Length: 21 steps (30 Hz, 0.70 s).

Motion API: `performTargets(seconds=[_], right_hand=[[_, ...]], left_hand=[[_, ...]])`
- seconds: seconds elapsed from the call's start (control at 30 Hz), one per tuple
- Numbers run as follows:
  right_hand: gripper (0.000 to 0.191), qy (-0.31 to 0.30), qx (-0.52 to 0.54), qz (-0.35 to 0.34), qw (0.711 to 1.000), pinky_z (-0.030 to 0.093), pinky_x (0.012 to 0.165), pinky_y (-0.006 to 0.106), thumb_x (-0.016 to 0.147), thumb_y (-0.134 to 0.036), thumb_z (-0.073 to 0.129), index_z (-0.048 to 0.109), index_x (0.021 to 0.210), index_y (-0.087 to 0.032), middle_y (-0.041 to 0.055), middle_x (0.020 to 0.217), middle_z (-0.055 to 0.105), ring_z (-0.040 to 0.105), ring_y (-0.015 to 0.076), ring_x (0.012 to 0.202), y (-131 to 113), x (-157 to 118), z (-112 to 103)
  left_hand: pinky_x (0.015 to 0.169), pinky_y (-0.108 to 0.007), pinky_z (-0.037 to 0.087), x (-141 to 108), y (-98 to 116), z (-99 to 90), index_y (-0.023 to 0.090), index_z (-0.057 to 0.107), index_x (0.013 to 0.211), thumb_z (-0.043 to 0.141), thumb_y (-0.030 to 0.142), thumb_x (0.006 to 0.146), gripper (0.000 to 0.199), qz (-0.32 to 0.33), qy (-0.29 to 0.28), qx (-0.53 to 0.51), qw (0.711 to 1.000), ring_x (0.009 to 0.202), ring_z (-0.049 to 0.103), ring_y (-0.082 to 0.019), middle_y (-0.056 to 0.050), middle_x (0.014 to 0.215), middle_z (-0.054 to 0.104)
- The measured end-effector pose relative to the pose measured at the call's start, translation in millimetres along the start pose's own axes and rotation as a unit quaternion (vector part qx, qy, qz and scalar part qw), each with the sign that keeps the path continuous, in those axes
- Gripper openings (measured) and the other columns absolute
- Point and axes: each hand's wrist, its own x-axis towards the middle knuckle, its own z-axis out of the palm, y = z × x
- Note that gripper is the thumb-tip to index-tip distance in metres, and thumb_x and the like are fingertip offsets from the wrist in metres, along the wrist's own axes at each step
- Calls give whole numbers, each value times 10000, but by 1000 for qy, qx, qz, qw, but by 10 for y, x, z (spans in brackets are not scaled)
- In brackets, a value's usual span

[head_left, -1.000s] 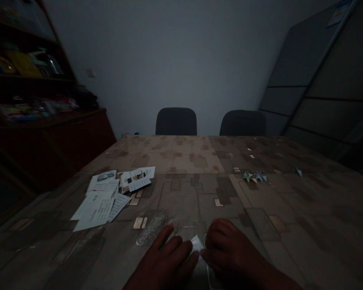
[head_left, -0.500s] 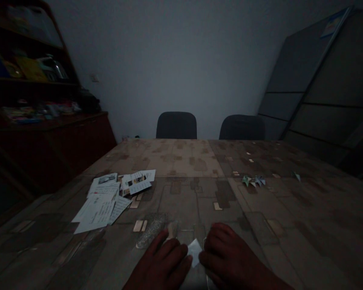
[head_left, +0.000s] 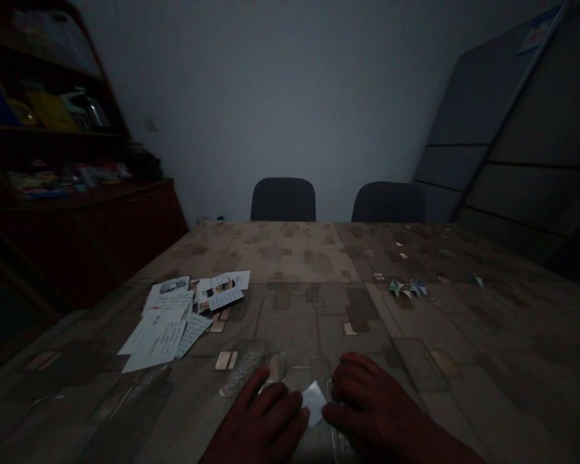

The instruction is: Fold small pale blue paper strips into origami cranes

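Note:
A small, pale, folded piece of paper (head_left: 314, 403) lies between my two hands near the table's front edge, one corner pointing away from me. My left hand (head_left: 265, 419) has its thumb and fingers closed at the paper's left side. On the right side, my right hand (head_left: 367, 406) pinches the paper's edge with its fingers curled. The parts of the paper under my fingertips are hidden, and the picture is dim.
A patterned cloth covers the table (head_left: 290, 322). Loose printed sheets (head_left: 162, 332) lie at left. Several small folded paper shapes (head_left: 406, 289) stand at right, with another paper piece (head_left: 477, 281) beyond. Two dark chairs (head_left: 283, 200) are at the far side; a shelf cabinet (head_left: 125, 219) is left.
My hands and the paper keep nearly the same place. My right hand's fingers have shifted slightly, and a little more of the paper shows. The whole view has moved a touch.

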Motion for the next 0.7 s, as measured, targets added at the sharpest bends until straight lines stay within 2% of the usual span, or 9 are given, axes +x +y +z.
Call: performTargets(seconds=[0.1, 0.2, 0.33, 0.4, 0.53, 0.7], right_hand=[[156, -26, 65, 25, 997, 431, 795, 353, 873, -104, 524, 648, 819, -181, 45, 760, 625, 530, 187, 753, 45, 7, -34], [182, -8, 106, 71, 992, 424, 751, 338, 929, -100, 500, 655, 996, -165, 60, 816, 654, 554, 199, 800, 111, -2, -14], [160, -1, 83, 55, 995, 406, 726, 327, 999, -183, 492, 651, 1022, -186, 55, 861, 682, 572, 196, 811, 155, -14, 61], [154, -13, 64, 50, 997, 400, 723, 324, 1008, -216, 497, 645, 1047, -192, 53, 890, 685, 573, 195, 821, 152, -7, 82], [168, -6, 48, 33, 998, 391, 697, 311, 1018, -225, 481, 641, 991, -182, 42, 881, 680, 562, 181, 794, 141, 31, 93], [294, 16, 50, 3, 999, 380, 642, 293, 1035, -219, 428, 629, 827, -166, 35, 772, 660, 537, 165, 715, 91, 74, 136]], left_hand=[[1132, -411, 165, -39, -34, 16, 191, 696, 991, 400, 203, 1030, 299, 6, -5, -8, 1000, 869, 592, -174, -1, 925, 754], [1122, -427, 179, -25, -125, -39, 214, 672, 1065, 396, 227, 1034, 278, 30, -37, -40, 998, 854, 591, -173, 9, 1010, 756], [1104, -436, 249, 167, -295, -237, 218, 600, 1190, 425, 211, 1025, 241, 78, -171, -87, 978, 932, 604, -179, 8, 1197, 712], [1076, -452, 310, 287, -367, -316, 226, 610, 1144, 429, 188, 1023, 220, 104, -194, -96, 971, 897, 616, -175, 7, 1141, 735], [1037, -450, 383, 424, -423, -337, 228, 624, 1082, 489, 185, 1003, 163, 124, -175, -101, 972, 851, 624, -164, -18, 1056, 747], [1041, -435, 399, 368, -314, -249, 196, 636, 937, 474, 148, 1002, 180, 106, -154, -83, 979, 758, 605, -149, 3, 833, 713]])
